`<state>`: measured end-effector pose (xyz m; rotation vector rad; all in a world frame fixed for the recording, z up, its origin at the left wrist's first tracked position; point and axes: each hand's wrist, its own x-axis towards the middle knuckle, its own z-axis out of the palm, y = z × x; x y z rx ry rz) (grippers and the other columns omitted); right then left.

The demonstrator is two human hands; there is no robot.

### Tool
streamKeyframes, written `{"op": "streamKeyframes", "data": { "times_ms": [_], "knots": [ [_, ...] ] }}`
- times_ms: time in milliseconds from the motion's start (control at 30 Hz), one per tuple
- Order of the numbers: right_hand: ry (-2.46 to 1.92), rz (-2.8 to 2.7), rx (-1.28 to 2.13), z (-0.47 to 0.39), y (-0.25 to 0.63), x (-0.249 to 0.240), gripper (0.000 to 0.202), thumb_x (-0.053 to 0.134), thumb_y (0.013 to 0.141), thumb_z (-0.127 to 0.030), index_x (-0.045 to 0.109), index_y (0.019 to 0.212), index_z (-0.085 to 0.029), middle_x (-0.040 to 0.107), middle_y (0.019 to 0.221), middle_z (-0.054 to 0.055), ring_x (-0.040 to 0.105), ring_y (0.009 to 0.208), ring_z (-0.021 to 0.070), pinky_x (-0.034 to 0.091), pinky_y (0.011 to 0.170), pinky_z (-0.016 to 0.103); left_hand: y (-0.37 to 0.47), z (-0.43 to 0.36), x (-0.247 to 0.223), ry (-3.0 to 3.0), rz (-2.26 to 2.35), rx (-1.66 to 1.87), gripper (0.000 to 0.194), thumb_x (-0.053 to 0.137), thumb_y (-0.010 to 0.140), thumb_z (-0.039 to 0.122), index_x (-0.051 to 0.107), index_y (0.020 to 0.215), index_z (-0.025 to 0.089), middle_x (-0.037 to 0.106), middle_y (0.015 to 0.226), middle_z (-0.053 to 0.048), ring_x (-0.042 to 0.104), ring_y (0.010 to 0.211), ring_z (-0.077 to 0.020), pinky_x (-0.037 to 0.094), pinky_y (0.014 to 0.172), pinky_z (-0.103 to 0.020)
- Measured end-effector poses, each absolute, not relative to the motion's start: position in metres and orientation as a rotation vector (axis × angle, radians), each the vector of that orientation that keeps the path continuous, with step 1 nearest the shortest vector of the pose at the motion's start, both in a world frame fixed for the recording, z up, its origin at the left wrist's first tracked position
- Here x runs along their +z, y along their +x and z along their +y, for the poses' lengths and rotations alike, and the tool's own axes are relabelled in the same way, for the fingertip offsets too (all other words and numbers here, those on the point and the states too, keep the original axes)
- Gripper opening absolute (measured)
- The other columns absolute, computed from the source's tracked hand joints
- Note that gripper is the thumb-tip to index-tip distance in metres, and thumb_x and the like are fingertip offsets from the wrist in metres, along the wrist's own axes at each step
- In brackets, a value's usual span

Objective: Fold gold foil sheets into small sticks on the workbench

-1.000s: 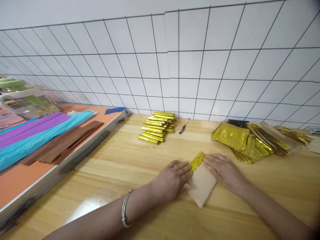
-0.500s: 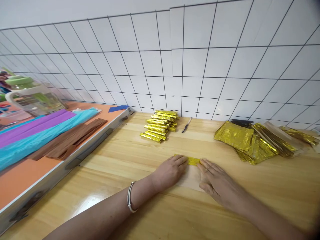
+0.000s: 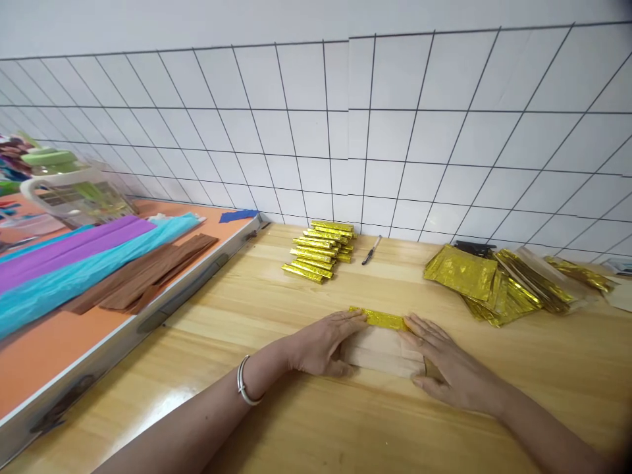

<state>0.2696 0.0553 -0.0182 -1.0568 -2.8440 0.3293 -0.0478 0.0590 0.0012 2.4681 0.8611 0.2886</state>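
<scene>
A sheet of gold foil paper (image 3: 382, 349) lies on the wooden table with its pale back up. Its far edge is turned over into a shiny gold strip (image 3: 385, 319). My left hand (image 3: 328, 343), a silver bangle on its wrist, rests on the left side of the sheet, fingertips on the strip's left end and thumb near the lower left corner. On the right side lies my right hand (image 3: 439, 362), fingertips at the strip's right end and thumb by the lower right corner. Both hands have their fingers stretched out and thumbs apart.
Behind the hands is a pile of narrow folded gold strips (image 3: 320, 250), with a pen (image 3: 372, 251) beside it. Gold foil sheets (image 3: 464, 273) lie at the right. On the left, an orange board (image 3: 39, 368) bears crepe paper (image 3: 108, 263) and a plastic bottle (image 3: 49, 161). A tiled wall stands behind.
My hands have moved apart along the sheet, and both thumbs have come down toward its near corners. More of the gold strip and the pale back now shows. The view has shifted slightly.
</scene>
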Motion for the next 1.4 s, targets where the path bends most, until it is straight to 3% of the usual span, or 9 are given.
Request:
{"op": "streamKeyframes", "data": {
  "times_ms": [167, 267, 433, 567, 700, 867, 1033, 1400],
  "knots": [
    [-1.067, -2.888, 0.192, 0.041, 0.259, -0.012, 0.08, 0.056, 0.079, -0.043, 0.017, 0.146, -0.022, 0.015, 0.152, 0.01, 0.008, 0.139, 0.0305, 0.018, 0.109, 0.054, -0.045, 0.056, -0.006, 2.502, 0.909, 0.349, 0.087, 0.068, 0.066, 0.033, 0.026, 0.139, 0.014, 0.03, 0.145, -0.016, 0.029, 0.133, -0.0295, 0.025, 0.111, -0.043],
    [-1.062, -2.841, 0.056, 0.034, 0.252, -0.013, 0.072, 0.052, 0.082, -0.035, 0.02, 0.145, -0.021, 0.025, 0.149, 0.01, 0.014, 0.138, 0.0299, 0.021, 0.108, 0.055, -0.045, 0.055, -0.012, 2.508, 0.919, 0.401, 0.084, 0.067, 0.066, 0.032, 0.028, 0.137, 0.011, 0.032, 0.143, -0.017, 0.03, 0.133, -0.0293, 0.026, 0.111, -0.043],
    [-1.02, -2.691, -0.057, 0.03, 0.248, -0.023, 0.047, 0.044, 0.084, -0.013, 0.044, 0.131, -0.02, 0.05, 0.133, 0.007, 0.04, 0.125, 0.0225, 0.029, 0.106, 0.048, -0.048, 0.058, -0.018, 2.492, 0.915, 0.456, 0.077, 0.062, 0.068, 0.023, 0.029, 0.137, 0.012, 0.037, 0.141, -0.016, 0.035, 0.13, -0.0269, 0.029, 0.11, -0.042],
    [-1.04, -2.564, 0.083, 0.029, 0.245, -0.029, 0.025, 0.047, 0.087, -0.016, 0.058, 0.109, -0.021, 0.061, 0.116, 0.007, 0.051, 0.109, 0.0202, 0.039, 0.096, 0.041, -0.049, 0.059, -0.018, 2.448, 0.931, 0.515, 0.065, 0.059, 0.069, 0.015, 0.04, 0.131, 0.014, 0.046, 0.134, -0.013, 0.039, 0.128, -0.0242, 0.029, 0.11, -0.041],
    [-1.127, -2.457, 0.31, 0.032, 0.239, -0.026, 0.016, 0.047, 0.089, -0.023, 0.061, 0.098, -0.023, 0.062, 0.105, 0.006, 0.054, 0.098, 0.02, 0.044, 0.085, 0.038, -0.046, 0.059, -0.017, 2.338, 0.951, 0.618, 0.019, 0.052, 0.084, 0.024, 0.06, 0.1, 0.017, 0.058, 0.122, -0.007, 0.049, 0.119, -0.0196, 0.032, 0.108, -0.036],
    [-1.267, -2.306, 0.502, 0.04, 0.231, -0.02, 0.022, 0.043, 0.091, -0.029, 0.058, 0.077, -0.022, 0.06, 0.086, 0.004, 0.053, 0.086, 0.0193, 0.043, 0.077, 0.035, -0.038, 0.059, -0.02, 2.183, 1.106, 0.733, 0.02, 0.045, 0.091, 0.03, 0.062, 0.092, 0.019, 0.065, 0.107, -0.004, 0.055, 0.108, -0.0173, 0.044, 0.094, -0.03],
    [-1.474, -2.28, 0.403, 0.047, 0.223, -0.025, 0.025, 0.045, 0.088, -0.033, 0.048, 0.067, -0.021, 0.055, 0.075, 0.004, 0.051, 0.076, 0.0198, 0.041, 0.068, 0.033, -0.028, 0.057, -0.025, 2.122, 1.29, 0.795, 0.019, 0.049, 0.088, 0.025, 0.059, 0.073, 0.018, 0.064, 0.097, -0.004, 0.058, 0.093, -0.0157, 0.046, 0.084, -0.027],
    [-1.591, -2.231, 0.283, 0.047, 0.221, -0.035, 0.007, 0.051, 0.081, -0.029, 0.051, 0.082, -0.022, 0.059, 0.078, 0.003, 0.054, 0.075, 0.0206, 0.042, 0.066, 0.033, -0.023, 0.055, -0.024, 2.318, 1.419, 0.705, 0.012, 0.052, 0.082, 0.017, 0.048, 0.072, 0.018, 0.058, 0.084, -0.003, 0.053, 0.087, -0.0172, 0.045, 0.077, -0.029]
  ]
}}
